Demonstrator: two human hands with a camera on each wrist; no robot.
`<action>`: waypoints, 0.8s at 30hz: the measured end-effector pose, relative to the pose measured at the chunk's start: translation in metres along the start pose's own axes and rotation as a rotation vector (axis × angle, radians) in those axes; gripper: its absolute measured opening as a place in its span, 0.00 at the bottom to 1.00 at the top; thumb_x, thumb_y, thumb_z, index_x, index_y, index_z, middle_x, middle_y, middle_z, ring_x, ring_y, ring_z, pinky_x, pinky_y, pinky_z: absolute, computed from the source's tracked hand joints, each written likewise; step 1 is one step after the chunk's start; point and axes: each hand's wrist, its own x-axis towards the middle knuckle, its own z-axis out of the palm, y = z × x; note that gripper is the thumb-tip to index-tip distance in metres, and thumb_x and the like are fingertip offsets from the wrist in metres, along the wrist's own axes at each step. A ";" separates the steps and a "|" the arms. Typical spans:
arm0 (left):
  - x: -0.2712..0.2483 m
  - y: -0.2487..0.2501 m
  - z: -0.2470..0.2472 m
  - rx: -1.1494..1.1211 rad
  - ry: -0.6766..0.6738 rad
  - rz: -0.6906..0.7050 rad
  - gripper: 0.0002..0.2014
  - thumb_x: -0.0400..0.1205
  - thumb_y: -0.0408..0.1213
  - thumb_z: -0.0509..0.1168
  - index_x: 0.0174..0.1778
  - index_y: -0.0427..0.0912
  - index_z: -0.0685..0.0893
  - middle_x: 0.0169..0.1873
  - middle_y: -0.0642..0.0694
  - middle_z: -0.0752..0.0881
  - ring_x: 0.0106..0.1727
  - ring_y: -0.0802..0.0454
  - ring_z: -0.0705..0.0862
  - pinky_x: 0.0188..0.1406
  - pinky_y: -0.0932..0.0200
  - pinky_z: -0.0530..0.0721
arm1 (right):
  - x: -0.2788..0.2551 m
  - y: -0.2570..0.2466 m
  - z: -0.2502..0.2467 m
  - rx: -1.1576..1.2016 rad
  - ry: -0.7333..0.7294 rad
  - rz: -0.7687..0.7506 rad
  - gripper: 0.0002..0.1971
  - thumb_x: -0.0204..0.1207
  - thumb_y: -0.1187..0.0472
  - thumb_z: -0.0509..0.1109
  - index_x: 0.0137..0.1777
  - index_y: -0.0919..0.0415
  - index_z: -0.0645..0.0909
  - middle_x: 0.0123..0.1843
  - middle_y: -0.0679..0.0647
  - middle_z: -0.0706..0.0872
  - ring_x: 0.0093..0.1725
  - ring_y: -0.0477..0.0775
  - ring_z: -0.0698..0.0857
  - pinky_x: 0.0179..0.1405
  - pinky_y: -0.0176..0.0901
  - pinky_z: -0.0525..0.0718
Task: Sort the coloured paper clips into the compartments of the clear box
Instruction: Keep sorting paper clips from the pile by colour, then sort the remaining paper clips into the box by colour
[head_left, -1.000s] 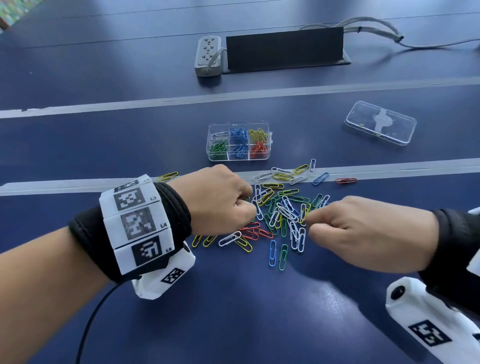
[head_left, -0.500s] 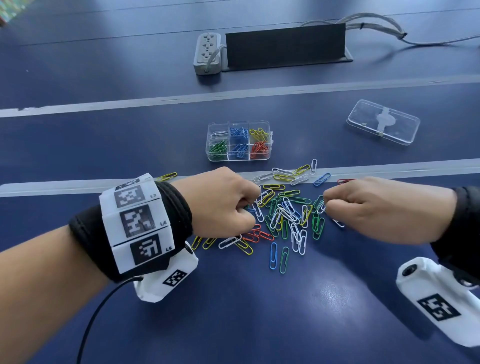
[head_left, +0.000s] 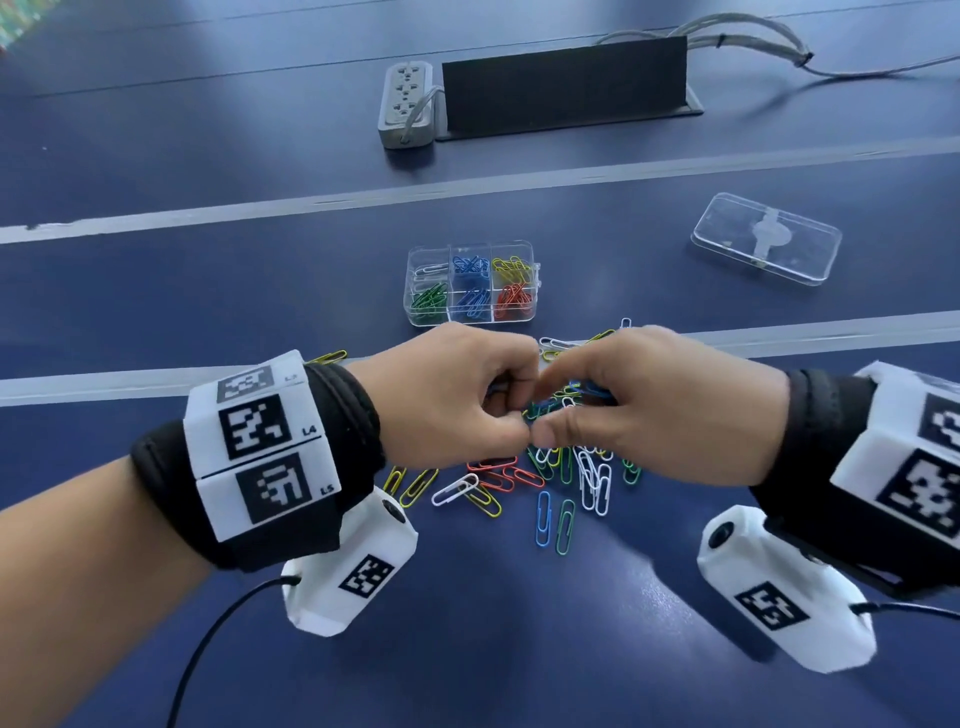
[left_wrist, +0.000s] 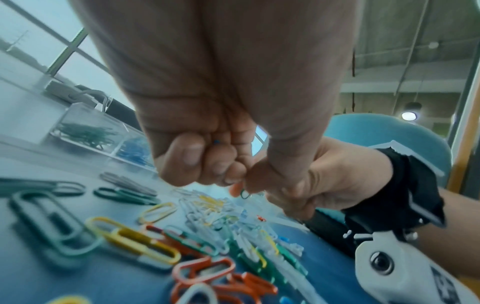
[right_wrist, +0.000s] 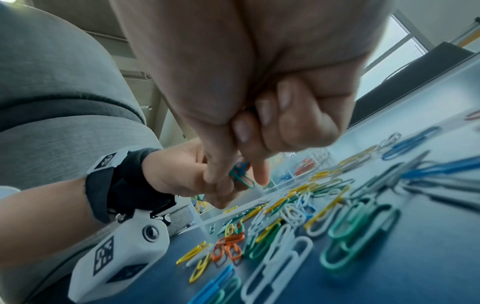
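Observation:
Both my hands meet just above the loose pile of coloured paper clips (head_left: 569, 475). My left hand (head_left: 506, 413) is curled into a fist; a blue tip (left_wrist: 216, 141) shows inside it in the left wrist view. My right hand (head_left: 548, 415) pinches a small bunch of green and blue clips (right_wrist: 240, 174) between thumb and forefinger, right against the left fingertips. The clear box (head_left: 415, 306) stands just beyond the hands, its compartments holding white, blue, yellow, green and red clips.
The box's clear lid (head_left: 766, 239) lies at the right rear. A grey power strip (head_left: 408, 104), a black panel (head_left: 566, 88) and cables sit at the far side. A lone yellow clip (head_left: 327, 357) lies by my left wrist. White tape lines cross the blue table.
My right hand lifted from the pile's right side and moved left with clips in its fingers, meeting the left hand. The left fist rose slightly.

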 end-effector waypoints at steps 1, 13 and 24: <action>0.000 0.000 -0.001 -0.030 0.003 0.005 0.13 0.72 0.34 0.69 0.29 0.51 0.73 0.19 0.58 0.75 0.24 0.61 0.72 0.25 0.72 0.69 | 0.002 -0.001 0.000 -0.004 0.004 -0.023 0.14 0.73 0.42 0.72 0.55 0.45 0.86 0.24 0.53 0.70 0.27 0.48 0.72 0.29 0.36 0.71; -0.005 -0.011 -0.001 -0.067 -0.012 -0.043 0.08 0.69 0.36 0.67 0.28 0.49 0.74 0.18 0.52 0.71 0.22 0.58 0.68 0.22 0.68 0.67 | -0.004 0.010 -0.001 -0.040 0.065 -0.036 0.12 0.77 0.45 0.68 0.50 0.49 0.88 0.34 0.57 0.85 0.34 0.54 0.78 0.36 0.35 0.73; -0.004 -0.010 0.005 -0.195 0.111 0.043 0.13 0.59 0.29 0.56 0.20 0.47 0.56 0.20 0.51 0.57 0.25 0.56 0.55 0.22 0.64 0.56 | -0.007 0.022 -0.019 0.026 0.104 0.121 0.20 0.82 0.45 0.56 0.40 0.53 0.85 0.31 0.50 0.85 0.29 0.42 0.80 0.37 0.34 0.79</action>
